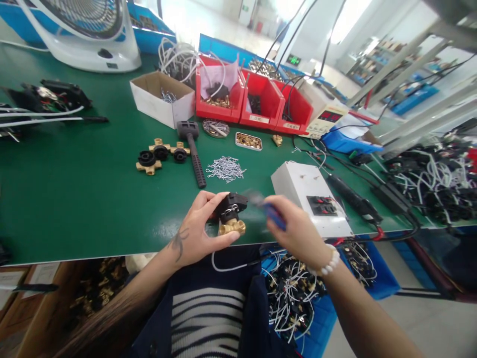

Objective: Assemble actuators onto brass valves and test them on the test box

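Note:
My left hand (197, 223) is closed around a brass valve (233, 227) with a black plastic housing (234, 201) on top. A bent wire clip (230, 210) sits at the neck between housing and brass. From this piece a white cable hangs toward my lap. In my right hand (298, 228) are blue-handled pliers (276, 216), their metal head smeared by motion just right of the housing. Beyond my hands lies a pile of wire clips (226, 169). A black mallet (194, 154) rests left of the pile, beside several brass valve bodies (149, 166) with black caps.
Red bins (261, 107), a white carton (160, 99) and a small tray of brass parts (249, 141) line the back. At right stand a grey switch box (298, 186) and a black electric screwdriver (354, 199). Below the table edge, a blue crate (324, 333) holds cabled parts.

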### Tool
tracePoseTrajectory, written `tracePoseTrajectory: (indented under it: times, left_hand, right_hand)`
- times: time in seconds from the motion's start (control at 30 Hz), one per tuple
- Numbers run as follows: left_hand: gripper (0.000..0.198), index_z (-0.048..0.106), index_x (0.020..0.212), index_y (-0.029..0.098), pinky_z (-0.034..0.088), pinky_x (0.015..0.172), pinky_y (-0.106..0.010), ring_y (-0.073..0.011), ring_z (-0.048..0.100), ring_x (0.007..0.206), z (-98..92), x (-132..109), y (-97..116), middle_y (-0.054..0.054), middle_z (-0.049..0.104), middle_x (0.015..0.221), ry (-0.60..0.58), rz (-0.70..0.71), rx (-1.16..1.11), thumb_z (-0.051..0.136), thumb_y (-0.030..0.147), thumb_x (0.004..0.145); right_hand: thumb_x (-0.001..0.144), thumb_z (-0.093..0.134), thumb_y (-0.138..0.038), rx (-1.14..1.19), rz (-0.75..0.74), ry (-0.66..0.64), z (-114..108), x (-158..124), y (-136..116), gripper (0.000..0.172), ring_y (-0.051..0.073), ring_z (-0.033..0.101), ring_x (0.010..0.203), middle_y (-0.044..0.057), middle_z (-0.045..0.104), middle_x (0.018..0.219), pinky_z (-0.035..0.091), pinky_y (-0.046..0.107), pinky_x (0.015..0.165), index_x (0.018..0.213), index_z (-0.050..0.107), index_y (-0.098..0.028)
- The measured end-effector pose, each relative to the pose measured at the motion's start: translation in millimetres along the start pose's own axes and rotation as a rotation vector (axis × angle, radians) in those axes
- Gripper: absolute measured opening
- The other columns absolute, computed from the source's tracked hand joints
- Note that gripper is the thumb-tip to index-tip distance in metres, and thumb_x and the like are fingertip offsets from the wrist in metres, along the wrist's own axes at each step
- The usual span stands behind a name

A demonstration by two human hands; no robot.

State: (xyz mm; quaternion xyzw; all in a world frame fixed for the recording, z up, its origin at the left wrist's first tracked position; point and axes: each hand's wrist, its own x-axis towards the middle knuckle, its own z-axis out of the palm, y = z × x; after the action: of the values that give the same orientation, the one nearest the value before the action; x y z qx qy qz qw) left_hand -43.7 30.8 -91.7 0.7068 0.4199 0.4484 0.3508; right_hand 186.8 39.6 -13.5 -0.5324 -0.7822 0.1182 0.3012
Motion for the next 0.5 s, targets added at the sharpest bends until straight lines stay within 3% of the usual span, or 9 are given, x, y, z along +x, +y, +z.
tracePoseTrajectory:
  times: [0.07, 0.1, 0.2, 0.23, 0.27, 0.37, 0.4, 0.43, 0.5]
  left_hand:
    - [0.064, 0.052, 0.138, 0.020, 0.061, 0.087, -0.036, -0.0215, 0.057, 0.106, -0.4, 0.1, 0.2, -0.007, 0.052, 0.114, -0.008, -0.006, -0.003, 0.073, 0.041, 0.081]
    - [0.064, 0.052, 0.138, 0.021, 0.061, 0.087, -0.036, -0.0217, 0.057, 0.106, -0.6, 0.2, 0.5, -0.007, 0.052, 0.114, -0.014, -0.008, -0.006, 0.073, 0.041, 0.081]
    - [0.063, 0.051, 0.138, 0.022, 0.062, 0.087, -0.036, -0.0218, 0.057, 0.108, -1.3, 0.6, 1.7, -0.007, 0.052, 0.115, -0.033, -0.008, 0.000, 0.072, 0.039, 0.082]
    - [0.063, 0.051, 0.138, 0.022, 0.062, 0.087, -0.036, -0.0218, 0.057, 0.107, -1.5, 0.8, 2.1, -0.007, 0.052, 0.115, -0.037, -0.010, 0.005, 0.073, 0.039, 0.081]
    - [0.063, 0.052, 0.138, 0.022, 0.062, 0.087, -0.037, -0.0220, 0.058, 0.107, -1.6, 1.0, 2.4, -0.007, 0.052, 0.115, -0.035, -0.012, 0.008, 0.073, 0.039, 0.081]
    - [0.063, 0.053, 0.137, 0.022, 0.062, 0.086, -0.037, -0.0223, 0.058, 0.106, -1.6, 1.2, 2.7, -0.007, 0.053, 0.113, -0.017, -0.016, 0.002, 0.074, 0.040, 0.080]
    - [0.063, 0.053, 0.137, 0.022, 0.062, 0.086, -0.037, -0.0222, 0.058, 0.106, -1.6, 1.3, 2.7, -0.007, 0.053, 0.114, -0.017, -0.014, -0.001, 0.074, 0.040, 0.080]
    - [0.063, 0.052, 0.137, 0.022, 0.062, 0.086, -0.037, -0.0221, 0.058, 0.106, -1.5, 1.3, 2.7, -0.007, 0.053, 0.114, -0.019, -0.013, -0.004, 0.073, 0.039, 0.080]
    - [0.063, 0.052, 0.138, 0.023, 0.062, 0.087, -0.036, -0.0218, 0.057, 0.107, -1.3, 1.4, 2.6, -0.007, 0.052, 0.115, -0.027, -0.011, -0.006, 0.073, 0.039, 0.081]
  right_hand:
    - [0.084, 0.054, -0.018, -0.064, -0.026, -0.230, -3.5, 0.7, -0.2, 0.016, 0.018, 0.061, 0.069, 0.004, 0.063, 0.081, 0.051, 0.033, 0.064, 0.098, 0.061, -0.022]
    - [0.085, 0.055, -0.019, -0.063, -0.018, -0.160, -5.9, 1.4, -0.1, 0.014, 0.018, 0.061, 0.071, 0.003, 0.064, 0.082, 0.052, 0.033, 0.066, 0.098, 0.060, -0.022]
    - [0.092, 0.052, -0.026, 0.031, 0.039, 0.435, -8.0, 1.7, 1.2, 0.014, 0.018, 0.060, 0.072, 0.003, 0.059, 0.087, 0.051, 0.033, 0.067, 0.105, 0.053, -0.024]
    - [0.093, 0.049, -0.026, 0.043, 0.045, 0.504, -6.6, 0.8, 1.8, 0.015, 0.017, 0.058, 0.070, 0.002, 0.057, 0.087, 0.051, 0.033, 0.065, 0.108, 0.051, -0.025]
    - [0.092, 0.048, -0.026, 0.038, 0.040, 0.462, -5.0, -0.4, 2.4, 0.016, 0.017, 0.057, 0.067, 0.002, 0.056, 0.085, 0.050, 0.032, 0.062, 0.108, 0.050, -0.025]
    - [0.083, 0.055, -0.020, -0.036, -0.013, -0.055, -4.4, -2.6, 3.4, 0.017, 0.017, 0.059, 0.064, 0.002, 0.061, 0.078, 0.049, 0.031, 0.059, 0.099, 0.058, -0.024]
    - [0.081, 0.057, -0.019, -0.048, -0.023, -0.131, -6.1, -2.4, 3.5, 0.016, 0.018, 0.061, 0.066, 0.002, 0.063, 0.079, 0.049, 0.031, 0.061, 0.096, 0.060, -0.023]
    - [0.082, 0.058, -0.018, -0.045, -0.017, -0.080, -8.2, -1.8, 3.4, 0.014, 0.019, 0.062, 0.069, 0.003, 0.065, 0.081, 0.049, 0.032, 0.064, 0.095, 0.061, -0.023]
    - [0.089, 0.054, -0.022, 0.003, 0.017, 0.234, -10.8, -0.7, 3.2, 0.013, 0.019, 0.061, 0.074, 0.004, 0.063, 0.088, 0.050, 0.034, 0.068, 0.101, 0.057, -0.024]
